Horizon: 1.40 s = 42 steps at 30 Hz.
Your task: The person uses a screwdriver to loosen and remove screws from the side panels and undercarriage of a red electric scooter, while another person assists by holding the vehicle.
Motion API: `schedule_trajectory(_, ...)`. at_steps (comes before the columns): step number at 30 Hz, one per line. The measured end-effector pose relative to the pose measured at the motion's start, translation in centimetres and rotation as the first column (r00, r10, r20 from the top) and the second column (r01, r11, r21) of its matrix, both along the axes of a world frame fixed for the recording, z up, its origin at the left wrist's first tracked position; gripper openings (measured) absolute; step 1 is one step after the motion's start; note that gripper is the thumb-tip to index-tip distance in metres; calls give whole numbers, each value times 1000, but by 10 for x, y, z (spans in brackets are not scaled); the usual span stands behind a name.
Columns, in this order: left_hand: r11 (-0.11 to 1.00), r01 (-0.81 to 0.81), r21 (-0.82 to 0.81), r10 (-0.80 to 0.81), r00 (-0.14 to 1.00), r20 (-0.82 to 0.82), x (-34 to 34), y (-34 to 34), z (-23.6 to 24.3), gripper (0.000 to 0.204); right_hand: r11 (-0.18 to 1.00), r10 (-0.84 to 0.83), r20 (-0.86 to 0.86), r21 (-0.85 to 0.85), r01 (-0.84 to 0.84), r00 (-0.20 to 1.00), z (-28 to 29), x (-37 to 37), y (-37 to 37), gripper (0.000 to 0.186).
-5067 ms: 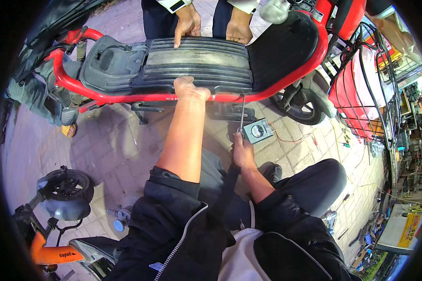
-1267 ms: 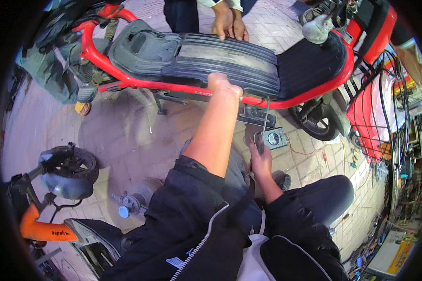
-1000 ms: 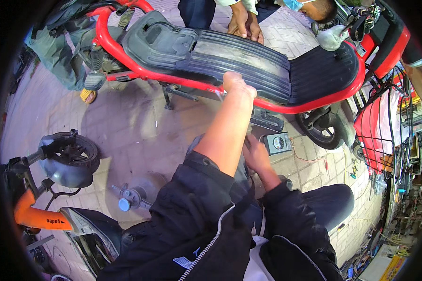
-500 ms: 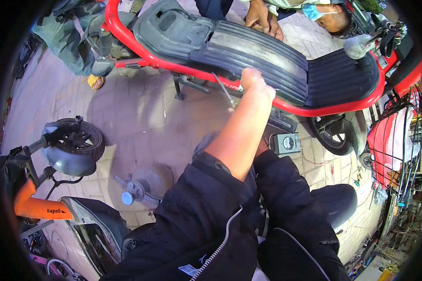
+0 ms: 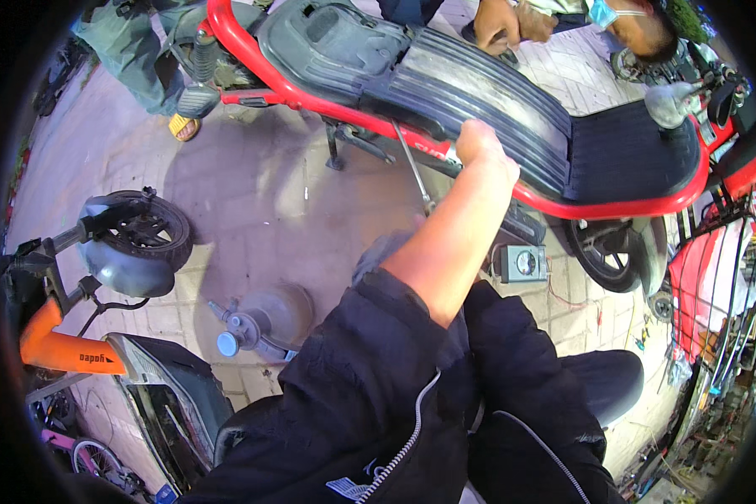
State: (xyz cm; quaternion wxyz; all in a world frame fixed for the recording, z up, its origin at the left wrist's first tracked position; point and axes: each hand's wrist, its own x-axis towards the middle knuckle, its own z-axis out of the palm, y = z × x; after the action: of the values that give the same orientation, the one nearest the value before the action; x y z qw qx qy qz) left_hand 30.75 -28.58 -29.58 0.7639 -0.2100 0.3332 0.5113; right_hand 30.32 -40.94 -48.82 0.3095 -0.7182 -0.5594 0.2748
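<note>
A red scooter frame (image 5: 554, 202) with a black ribbed footboard (image 5: 491, 97) stretches across the upper middle. My left hand (image 5: 485, 149) is closed at the red rail by the footboard's near edge; what its fingers grip is hidden. A long metal shaft, like a screwdriver (image 5: 412, 168), slants up to the rail left of that hand. Its lower end goes behind my left forearm. There a fingertip of my right hand (image 5: 418, 221) shows at the tool, the rest of that hand being covered by the forearm.
A grey box with a dial (image 5: 525, 263) and thin wires sits right of my arms. A rounded grey part with a blue cap (image 5: 265, 319) lies on the paving (image 5: 294, 227). At left is an orange-framed scooter (image 5: 84, 349). Another person's hands (image 5: 512, 25) are beyond the footboard.
The view has shifted, so the scene sits slightly lower and further right. The screwdriver's tip has moved up to the red rail. The other person's hands have drawn back from the footboard.
</note>
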Motion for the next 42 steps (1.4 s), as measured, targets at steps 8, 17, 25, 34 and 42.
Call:
schedule_trajectory(8,990,131,56,-131,991,-3,-5,2,-9,41,913,-378,54,-140,382,924,82,19,-129,34)
schedule_trajectory(17,981,191,10,-188,973,-136,-36,19,9,48,793,-603,-512,-301,530,612,107,32,-111,37)
schedule_trajectory(25,971,240,-3,-240,967,-91,-12,8,-8,48,737,-608,-730,-373,564,312,124,45,-105,33)
schedule_trajectory(34,975,223,-7,-222,965,-138,-17,10,3,47,686,-686,-546,-263,679,481,86,45,-70,42)
schedule_trajectory(42,971,236,21,-231,961,-150,-13,5,-7,49,649,-709,-193,199,735,678,20,40,-69,37)
